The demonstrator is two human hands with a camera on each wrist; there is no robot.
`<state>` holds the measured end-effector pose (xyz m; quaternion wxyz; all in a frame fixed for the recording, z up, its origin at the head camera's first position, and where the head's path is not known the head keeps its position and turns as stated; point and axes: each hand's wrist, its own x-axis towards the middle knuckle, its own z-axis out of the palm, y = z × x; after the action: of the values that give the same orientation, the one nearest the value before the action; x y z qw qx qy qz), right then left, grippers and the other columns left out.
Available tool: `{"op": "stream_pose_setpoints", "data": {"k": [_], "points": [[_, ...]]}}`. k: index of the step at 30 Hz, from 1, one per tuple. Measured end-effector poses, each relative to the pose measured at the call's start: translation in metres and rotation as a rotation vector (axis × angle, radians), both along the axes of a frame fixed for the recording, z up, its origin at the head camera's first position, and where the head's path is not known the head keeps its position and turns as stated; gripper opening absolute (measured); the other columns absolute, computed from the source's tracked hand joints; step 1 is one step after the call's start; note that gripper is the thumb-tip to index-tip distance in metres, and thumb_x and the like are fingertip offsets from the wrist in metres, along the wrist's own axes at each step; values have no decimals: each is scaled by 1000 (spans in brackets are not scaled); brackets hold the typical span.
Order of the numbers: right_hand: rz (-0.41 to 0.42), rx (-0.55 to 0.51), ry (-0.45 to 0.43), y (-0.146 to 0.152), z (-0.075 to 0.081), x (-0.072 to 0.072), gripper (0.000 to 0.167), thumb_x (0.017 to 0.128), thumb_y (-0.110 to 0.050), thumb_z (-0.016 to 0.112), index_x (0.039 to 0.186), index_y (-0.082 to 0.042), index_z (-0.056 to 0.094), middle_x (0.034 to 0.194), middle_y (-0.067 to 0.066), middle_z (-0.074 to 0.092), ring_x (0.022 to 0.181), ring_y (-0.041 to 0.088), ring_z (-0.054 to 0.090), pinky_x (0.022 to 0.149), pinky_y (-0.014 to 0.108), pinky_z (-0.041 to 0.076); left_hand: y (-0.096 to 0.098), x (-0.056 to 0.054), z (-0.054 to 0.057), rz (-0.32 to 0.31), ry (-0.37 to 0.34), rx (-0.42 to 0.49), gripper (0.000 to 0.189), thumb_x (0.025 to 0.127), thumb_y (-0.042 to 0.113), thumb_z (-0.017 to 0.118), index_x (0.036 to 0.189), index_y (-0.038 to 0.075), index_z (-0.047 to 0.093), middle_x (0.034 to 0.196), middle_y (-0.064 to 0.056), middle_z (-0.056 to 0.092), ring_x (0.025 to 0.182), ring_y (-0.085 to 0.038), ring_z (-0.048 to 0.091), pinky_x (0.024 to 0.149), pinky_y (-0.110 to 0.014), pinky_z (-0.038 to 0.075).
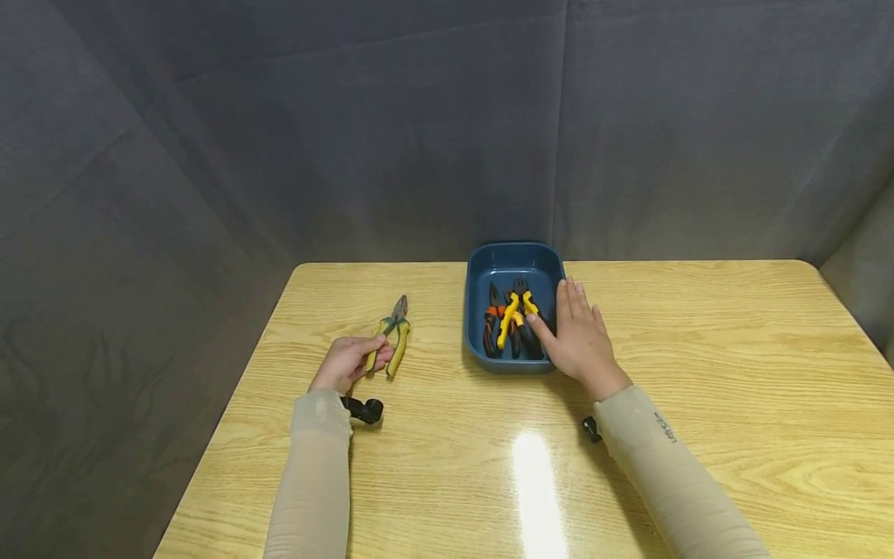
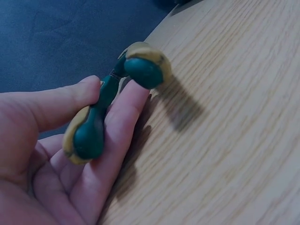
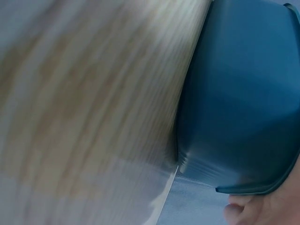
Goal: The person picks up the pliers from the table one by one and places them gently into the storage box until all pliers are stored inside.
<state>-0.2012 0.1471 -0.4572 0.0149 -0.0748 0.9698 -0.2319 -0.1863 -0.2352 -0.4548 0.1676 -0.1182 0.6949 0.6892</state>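
In the head view my left hand [image 1: 351,362] pinches a pair of pliers [image 1: 399,332] by one handle, between thumb and fingers. Its handles are yellow and green, spread apart, with the metal nose pointing away from me. The left wrist view shows the thumb [image 2: 89,91] pressed on the green inner side of the grip, close above the wood. My right hand [image 1: 583,341] lies on the right rim of a blue plastic bin [image 1: 514,255], fingers straight along the edge and thumb reaching over the inside. Several pliers with yellow-black handles [image 1: 508,320] and orange-black handles [image 1: 491,330] lie in the bin.
The light wood table [image 1: 447,466] bears the bin near its far edge, with a glare patch in front. A dark grey cloth [image 1: 419,140] hangs behind the table and along the left side. Black camera mounts [image 1: 365,410] sit at both wrists.
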Motion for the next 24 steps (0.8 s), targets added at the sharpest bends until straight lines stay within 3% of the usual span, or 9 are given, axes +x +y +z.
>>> {"op": "stream_pose_setpoints", "data": {"k": [13, 24], "points": [[-3, -2, 4, 2, 0, -1, 93, 104, -63, 31, 160, 3, -2, 168, 20, -6, 155, 36, -6, 122, 60, 1, -5, -12, -23, 7, 33, -16, 41, 105, 19, 59, 132, -12, 60, 102, -4, 77, 88, -5, 73, 80, -19, 57], [7, -8, 11, 0, 0, 0, 92, 104, -63, 31, 160, 4, -1, 168, 21, -5, 155, 37, -5, 122, 60, 2, -5, -9, -25, 25, 42, -40, 41, 105, 20, 59, 131, -12, 61, 101, -5, 77, 86, -5, 73, 77, -18, 57]]}}
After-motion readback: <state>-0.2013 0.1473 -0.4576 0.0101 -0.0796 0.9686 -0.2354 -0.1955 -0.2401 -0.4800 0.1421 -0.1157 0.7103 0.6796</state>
